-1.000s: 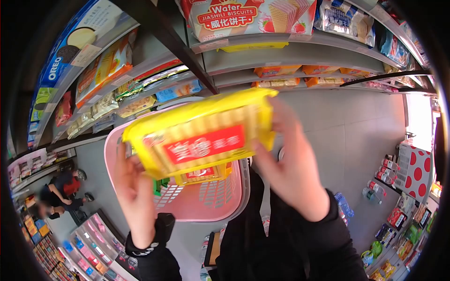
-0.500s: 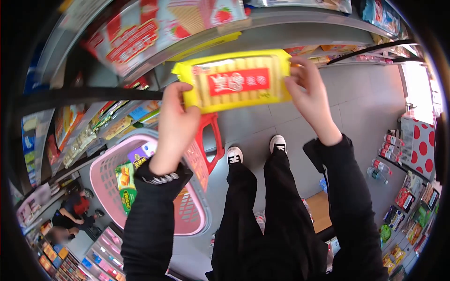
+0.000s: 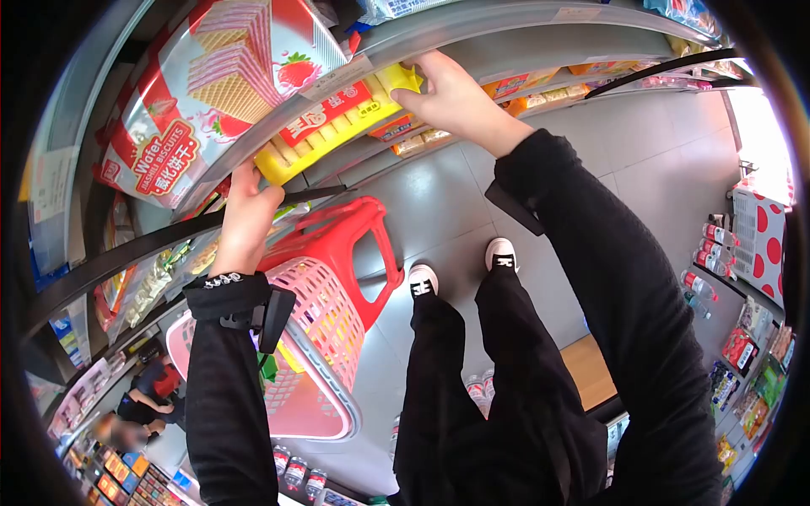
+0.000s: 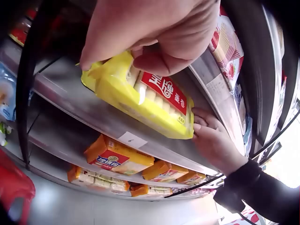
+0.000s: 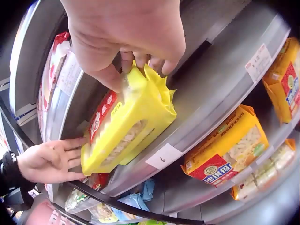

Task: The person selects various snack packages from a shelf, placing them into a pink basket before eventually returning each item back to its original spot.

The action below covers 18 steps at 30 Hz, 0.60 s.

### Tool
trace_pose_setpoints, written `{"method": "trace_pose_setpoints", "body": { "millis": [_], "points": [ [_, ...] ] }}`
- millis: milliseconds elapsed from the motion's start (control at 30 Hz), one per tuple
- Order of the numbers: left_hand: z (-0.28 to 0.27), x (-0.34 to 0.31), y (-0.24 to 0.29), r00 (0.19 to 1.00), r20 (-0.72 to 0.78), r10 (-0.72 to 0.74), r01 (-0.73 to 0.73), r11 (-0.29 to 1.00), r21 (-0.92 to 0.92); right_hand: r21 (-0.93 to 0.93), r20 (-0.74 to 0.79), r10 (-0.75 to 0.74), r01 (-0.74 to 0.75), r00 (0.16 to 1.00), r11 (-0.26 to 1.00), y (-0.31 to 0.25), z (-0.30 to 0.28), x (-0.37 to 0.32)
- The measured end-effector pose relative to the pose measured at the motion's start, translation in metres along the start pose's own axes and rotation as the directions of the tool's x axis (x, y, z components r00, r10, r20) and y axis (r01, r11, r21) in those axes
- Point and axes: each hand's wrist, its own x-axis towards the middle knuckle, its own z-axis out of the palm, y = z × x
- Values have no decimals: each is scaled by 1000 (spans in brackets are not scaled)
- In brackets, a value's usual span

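Note:
A yellow packet of biscuits point(image 3: 337, 126) with a red label and a clear window is at the shelf level below a big strawberry wafer bag point(image 3: 228, 93). My left hand point(image 3: 245, 211) holds its left end, thumb on the front in the left wrist view. At the other end my right hand point(image 3: 460, 101) grips the packet's crimped edge, its thumb over the front and its fingers behind. In the right wrist view the packet point(image 5: 126, 136) stands on its long side, right over the shelf's front edge, and a further yellow strip shows beneath it.
Below, orange biscuit packs point(image 4: 119, 154) fill a lower shelf. A pink basket point(image 3: 316, 312) with a red handle point(image 3: 384, 244) stands on the floor at left, holding several packets. A black bar point(image 5: 126, 206) crosses near the shelf. Bottles point(image 3: 713, 253) stand at right.
Both hands have carried the yellow packet from above the basket, forward and then left to the shelf under the wafer bag. The view has shifted, and the basket's red handle now shows.

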Motion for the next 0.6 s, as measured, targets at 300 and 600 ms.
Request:
{"method": "trace_pose_setpoints", "body": {
  "millis": [300,600],
  "points": [
    [-4,18,-5,997,63,46,-56,983,174,-290,161,-196,236,967,928,26,6,23],
    [1,15,3,895,-82,-439,429,895,-120,-421,172,-127,189,977,887,27,13,37]
  ]
}}
